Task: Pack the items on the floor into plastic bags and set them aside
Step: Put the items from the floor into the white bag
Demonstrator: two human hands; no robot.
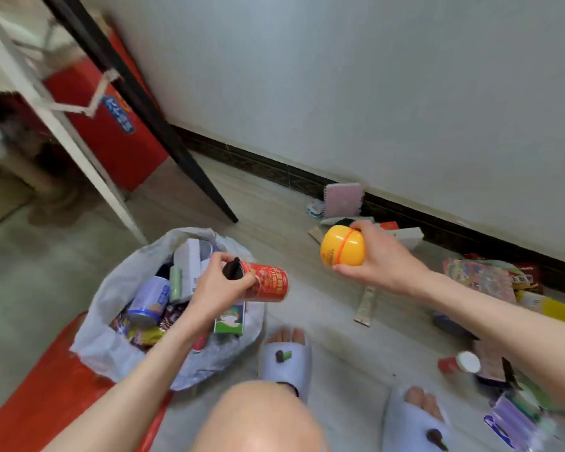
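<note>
An open white plastic bag [111,347] sits on the floor at lower left, filled with a blue can [149,303], a white box, a green box [229,321] and snack packets. My left hand [221,290] hovers over the bag's right side, shut on a red can [268,282] lying sideways and a small black object [232,269]. My right hand [377,259] is raised to the right of the bag and grips a yellow egg-shaped capsule [341,246] with an orange band.
Loose items lie along the wall: a pink notebook [343,200], a wooden ruler [367,305], colourful packets [483,278], a yellow box, a small red-and-white bottle [459,363], purple packets. A red mat [36,402] lies under the bag. Table legs and a red box [111,132] stand at left. My slippered feet are below.
</note>
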